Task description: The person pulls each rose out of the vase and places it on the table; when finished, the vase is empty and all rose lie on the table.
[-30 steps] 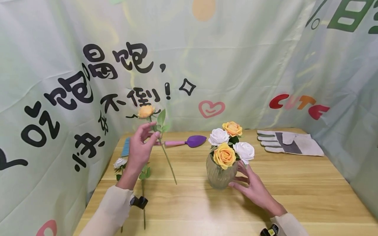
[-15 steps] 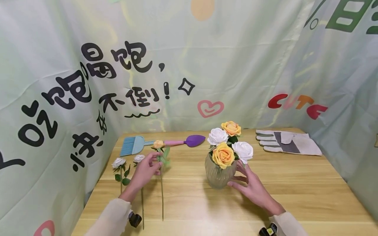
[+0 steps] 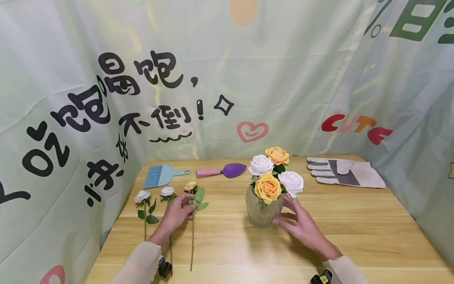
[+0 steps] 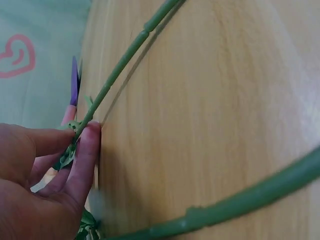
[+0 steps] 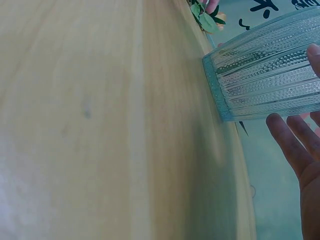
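Observation:
In the head view my left hand (image 3: 177,211) is low over the table, pinching the green stem of a yellow-orange rose (image 3: 190,187) just below its bloom. The left wrist view shows my thumb and fingers on that stem (image 4: 112,80). Two white roses (image 3: 142,196) lie alongside to the left. A ribbed clear glass vase (image 3: 263,213) stands mid-table, filled with two yellow roses (image 3: 268,187) and two white roses (image 3: 291,183). My right hand (image 3: 304,225) holds its right side, thumb toward the front; the vase partly hides the fingers.
Along the back of the table (image 3: 227,252) lie a blue brush with dustpan (image 3: 161,176), a purple trowel with pink handle (image 3: 234,170), and a grey-white work glove (image 3: 345,172) at the right. Printed cloth (image 3: 283,79) surrounds the back and sides.
My left hand has lowered the yellow-orange rose from the air down to the table beside the white ones. The right hand and vase stay in place.

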A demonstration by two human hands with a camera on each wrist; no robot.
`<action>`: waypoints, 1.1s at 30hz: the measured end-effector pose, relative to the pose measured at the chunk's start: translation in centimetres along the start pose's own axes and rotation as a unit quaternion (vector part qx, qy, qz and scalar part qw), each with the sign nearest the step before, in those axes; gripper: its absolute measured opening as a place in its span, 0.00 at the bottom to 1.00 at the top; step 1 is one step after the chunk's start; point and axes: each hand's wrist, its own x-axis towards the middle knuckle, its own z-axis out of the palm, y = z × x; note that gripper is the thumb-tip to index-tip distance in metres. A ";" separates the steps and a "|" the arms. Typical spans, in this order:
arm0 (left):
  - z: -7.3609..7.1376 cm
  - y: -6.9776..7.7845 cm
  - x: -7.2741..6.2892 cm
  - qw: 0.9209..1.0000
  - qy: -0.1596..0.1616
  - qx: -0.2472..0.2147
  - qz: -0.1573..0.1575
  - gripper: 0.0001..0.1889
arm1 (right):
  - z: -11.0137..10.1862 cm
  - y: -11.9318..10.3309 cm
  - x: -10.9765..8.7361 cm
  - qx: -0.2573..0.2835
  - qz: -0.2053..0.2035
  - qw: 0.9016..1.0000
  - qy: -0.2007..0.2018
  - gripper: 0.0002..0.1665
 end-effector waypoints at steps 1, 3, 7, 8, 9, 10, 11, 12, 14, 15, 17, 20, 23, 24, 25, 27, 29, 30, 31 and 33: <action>0.0 -0.1 0.0 1.000 0.001 0.002 0.002 0.20 | 0.0 0.0 0.0 0.000 0.001 1.000 0.000 0.56; 0.1 -0.2 0.1 1.000 0.004 0.010 0.006 0.20 | 0.0 0.0 0.0 0.000 0.003 1.000 0.001 0.56; 0.2 -0.2 0.1 1.000 0.009 0.027 0.004 0.20 | 0.1 0.0 -0.1 -0.002 0.004 1.000 0.002 0.56; 0.2 -0.2 0.1 1.000 0.009 0.029 0.003 0.20 | 0.1 0.0 0.0 -0.001 0.004 1.000 0.002 0.56; 0.2 -0.2 0.1 1.000 0.011 0.027 -0.001 0.20 | 0.1 0.0 0.0 0.000 0.004 1.000 0.002 0.56; 0.1 -0.1 0.0 1.000 0.012 0.027 -0.004 0.20 | 0.1 0.0 0.0 0.001 0.003 1.000 0.002 0.56; 0.1 -0.1 0.0 1.000 0.014 0.024 -0.004 0.20 | 0.1 0.0 0.0 0.001 0.003 1.000 0.002 0.56; 0.0 -0.1 0.0 1.000 0.018 0.026 -0.001 0.19 | 0.2 0.0 0.0 0.000 0.002 1.000 0.002 0.56; -0.2 0.0 -0.1 0.999 0.027 0.025 0.002 0.16 | 0.2 0.0 0.0 -0.003 0.002 1.000 0.003 0.56; -0.3 0.0 -0.1 0.999 0.033 0.027 0.004 0.15 | 0.2 0.0 0.0 -0.004 0.002 1.000 0.004 0.56; -0.5 0.1 -0.1 0.998 0.046 0.031 0.015 0.11 | 0.1 0.0 -0.1 -0.007 0.003 1.000 0.004 0.56; -0.7 0.5 -0.3 0.997 0.065 0.027 0.037 0.09 | 0.1 0.0 -0.1 -0.008 0.005 1.000 0.004 0.56; -0.9 1.3 -0.4 0.993 0.080 0.021 0.083 0.09 | 0.1 0.0 -0.1 -0.009 0.007 1.000 0.002 0.56; -0.8 1.7 -0.4 0.991 0.083 0.018 0.103 0.09 | 0.1 0.0 -0.1 -0.010 0.007 1.000 0.003 0.56; -0.8 2.2 -0.4 0.988 0.085 0.017 0.125 0.09 | 0.1 0.0 -0.2 -0.010 0.007 1.000 0.003 0.56; -0.5 3.2 -0.5 0.982 0.084 0.015 0.167 0.08 | 0.1 0.0 -0.2 -0.010 0.007 1.000 0.003 0.56; -0.1 4.3 -0.7 0.976 0.074 0.007 0.206 0.07 | 0.1 0.0 -0.1 -0.008 0.007 1.000 0.003 0.55; 0.2 4.9 -0.8 0.972 0.067 0.001 0.225 0.07 | 0.1 0.0 -0.1 -0.007 0.007 1.000 0.003 0.55; 0.5 5.4 -0.9 0.968 0.059 -0.004 0.242 0.07 | 0.1 0.0 -0.1 -0.006 0.008 1.000 0.003 0.55; 1.2 6.4 -1.2 0.959 0.043 -0.016 0.280 0.07 | 0.1 0.0 -0.1 -0.006 0.007 1.000 0.004 0.56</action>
